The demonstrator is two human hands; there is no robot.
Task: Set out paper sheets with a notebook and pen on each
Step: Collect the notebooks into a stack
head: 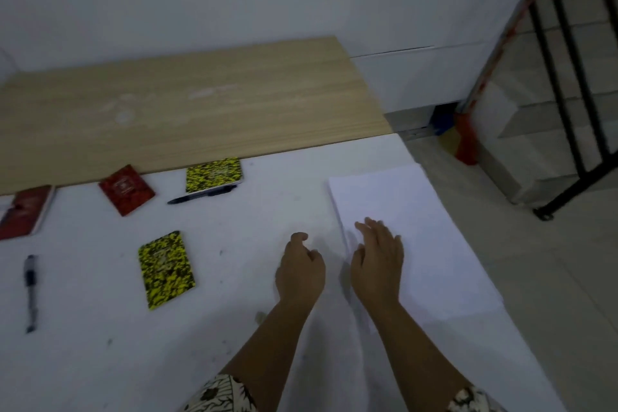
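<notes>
Fingers of the right hand (378,264) lie flat and spread on the paper stack (428,237), whose long axis runs away from the person. Left hand (299,269), loosely curled and empty, hovers just beside the stack's left edge. Notebooks and pens lie well apart, further left.

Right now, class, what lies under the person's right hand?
The right hand rests flat on a stack of white paper lying on the white table. Anything beneath the stack is hidden.
</notes>
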